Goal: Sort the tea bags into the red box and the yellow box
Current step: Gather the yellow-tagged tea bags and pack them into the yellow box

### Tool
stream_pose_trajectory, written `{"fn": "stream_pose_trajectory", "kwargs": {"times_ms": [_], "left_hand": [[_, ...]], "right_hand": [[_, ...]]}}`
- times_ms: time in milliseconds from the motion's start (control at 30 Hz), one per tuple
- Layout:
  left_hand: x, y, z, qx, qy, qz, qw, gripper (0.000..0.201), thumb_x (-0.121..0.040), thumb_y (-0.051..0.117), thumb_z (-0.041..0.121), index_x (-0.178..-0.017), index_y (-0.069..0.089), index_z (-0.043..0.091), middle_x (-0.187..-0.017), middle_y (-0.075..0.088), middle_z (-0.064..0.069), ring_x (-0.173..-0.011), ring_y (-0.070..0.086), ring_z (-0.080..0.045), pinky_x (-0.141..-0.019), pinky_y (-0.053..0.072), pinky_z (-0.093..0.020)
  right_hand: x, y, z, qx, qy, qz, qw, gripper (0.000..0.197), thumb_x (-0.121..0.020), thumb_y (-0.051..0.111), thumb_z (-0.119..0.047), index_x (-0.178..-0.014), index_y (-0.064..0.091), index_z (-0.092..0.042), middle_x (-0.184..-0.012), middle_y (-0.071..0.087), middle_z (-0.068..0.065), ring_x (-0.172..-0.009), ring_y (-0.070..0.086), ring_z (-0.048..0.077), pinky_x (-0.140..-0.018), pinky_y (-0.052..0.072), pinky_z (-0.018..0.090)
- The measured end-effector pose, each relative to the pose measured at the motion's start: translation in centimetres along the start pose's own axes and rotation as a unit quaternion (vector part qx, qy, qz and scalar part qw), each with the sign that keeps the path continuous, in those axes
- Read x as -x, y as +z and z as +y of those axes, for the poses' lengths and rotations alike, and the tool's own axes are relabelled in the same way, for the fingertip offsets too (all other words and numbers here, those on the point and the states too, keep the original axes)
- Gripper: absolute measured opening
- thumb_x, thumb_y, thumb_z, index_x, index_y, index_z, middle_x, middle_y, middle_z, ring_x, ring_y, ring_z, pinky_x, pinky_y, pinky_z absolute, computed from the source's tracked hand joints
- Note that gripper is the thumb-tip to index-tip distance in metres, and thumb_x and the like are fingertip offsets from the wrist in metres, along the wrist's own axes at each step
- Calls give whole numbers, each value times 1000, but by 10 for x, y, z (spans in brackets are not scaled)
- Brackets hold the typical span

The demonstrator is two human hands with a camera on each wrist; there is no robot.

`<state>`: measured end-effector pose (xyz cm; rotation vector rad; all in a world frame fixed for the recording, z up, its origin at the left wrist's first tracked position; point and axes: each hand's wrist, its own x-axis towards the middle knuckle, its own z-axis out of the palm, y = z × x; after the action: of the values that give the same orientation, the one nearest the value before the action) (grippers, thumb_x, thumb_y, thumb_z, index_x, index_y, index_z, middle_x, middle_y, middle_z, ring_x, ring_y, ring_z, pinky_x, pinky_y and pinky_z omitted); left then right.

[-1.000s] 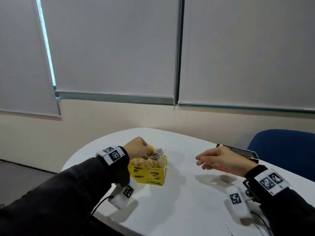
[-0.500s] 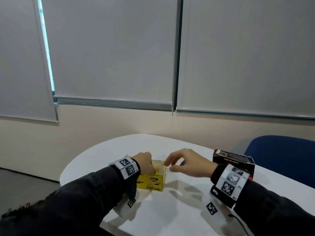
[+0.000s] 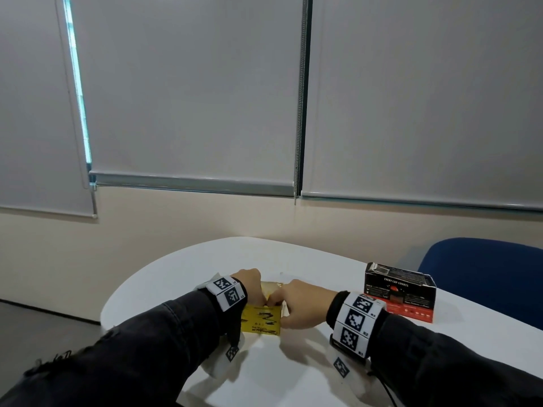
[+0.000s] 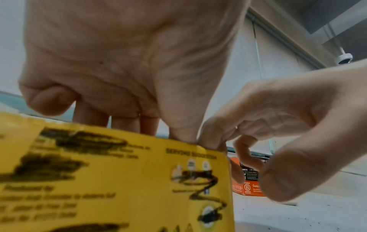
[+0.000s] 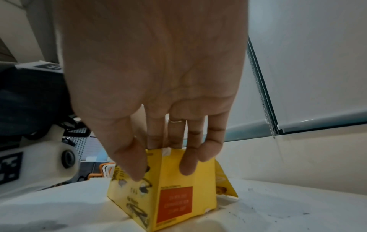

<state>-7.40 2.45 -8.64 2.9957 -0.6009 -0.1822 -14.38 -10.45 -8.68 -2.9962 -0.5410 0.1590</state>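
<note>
Yellow box (image 3: 261, 321): both hands reach into its top, fingertips hidden, grip unclear; red box (image 3: 399, 295) stands apart; sorting seems nearly finished

Head view: from above and behind, facing forward and down over the tabletop (image 3: 293, 374).
Left wrist view: very close under the palm, facing the yellow box (image 4: 119, 180).
Right wrist view: very close, facing the same box's corner.
Shared: yellow box.

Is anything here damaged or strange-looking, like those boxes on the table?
Yes, the yellow box has black marker scribbled over its printed text, and its top edge looks torn and bent where both hands are at it. The red box has its top flap ajar.
</note>
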Motion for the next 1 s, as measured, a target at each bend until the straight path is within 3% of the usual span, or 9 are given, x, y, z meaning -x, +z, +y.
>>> {"fn": "stream_pose_trajectory", "kwargs": {"times_ms": [67,133,267,400,567,667,733,867,1000], "left_hand": [[-3,2,-1,5,-6,0,1000,41,-85,63,22,-57,34,15,-61,45,-8,-84,61,-40,-47,28,-21],[-5,5,-2,20,-12,-2,1000,39,-85,63,24,-58,37,15,-59,41,-1,-66,55,-28,-48,29,-21],[-9,7,-4,42,-30,-10,999,34,-84,64,25,-60,43,15,-60,46,1,-54,43,-12,-49,33,-20],[-10,6,-7,47,-37,-29,998,30,-84,64,28,-62,47,16,-63,49,2,-55,44,-10,-53,35,-20],[-7,1,-5,36,-39,-39,998,34,-83,67,31,-62,45,16,-63,46,1,-60,46,-15,-52,32,-21],[-5,-3,-6,29,-32,-46,998,35,-79,69,45,-66,52,18,-78,60,1,-76,56,-19,-65,41,-25],[-4,-5,-9,36,-31,-42,998,41,-78,67,55,-70,54,17,-83,61,1,-77,56,-19,-68,41,-26],[-4,-11,-15,64,-29,-32,997,44,-80,66,56,-66,56,16,-72,61,4,-65,53,-15,-55,36,-22],[-7,-10,-19,27,-18,-31,999,27,-81,70,40,-80,63,14,-89,66,-2,-76,56,-19,-67,41,-24]], "right_hand": [[-2,-2,0,0,5,-10,1000,39,-87,57,-17,-126,62,-19,-88,59,5,-79,49,20,-71,43,30],[-6,-2,1,-11,11,-22,1000,37,-86,58,-17,-122,65,-17,-101,65,11,-80,50,21,-72,42,30],[-13,-2,0,-21,24,-23,999,29,-84,62,-18,-112,71,-12,-81,59,5,-71,48,18,-59,38,26],[-17,0,1,-26,37,-22,999,28,-84,64,-20,-109,72,-10,-82,58,6,-75,51,20,-58,39,25],[-10,-7,8,-83,27,-66,994,34,-88,63,-25,-121,67,-16,-81,65,4,-70,61,17,-61,49,19],[3,-17,20,-166,8,6,986,29,-90,60,-19,-118,68,-18,-79,68,-6,-63,62,7,-62,53,20],[15,-26,35,-202,11,78,976,24,-91,59,-16,-112,70,-16,-92,70,-10,-67,63,5,-58,52,19],[44,-41,75,-171,76,71,980,19,-92,60,-19,-108,70,-16,-96,68,-11,-69,63,4,-57,51,18],[70,-41,114,-77,175,22,981,20,-88,65,-24,-107,70,-20,-92,66,-11,-74,61,6,-63,49,16]]}}
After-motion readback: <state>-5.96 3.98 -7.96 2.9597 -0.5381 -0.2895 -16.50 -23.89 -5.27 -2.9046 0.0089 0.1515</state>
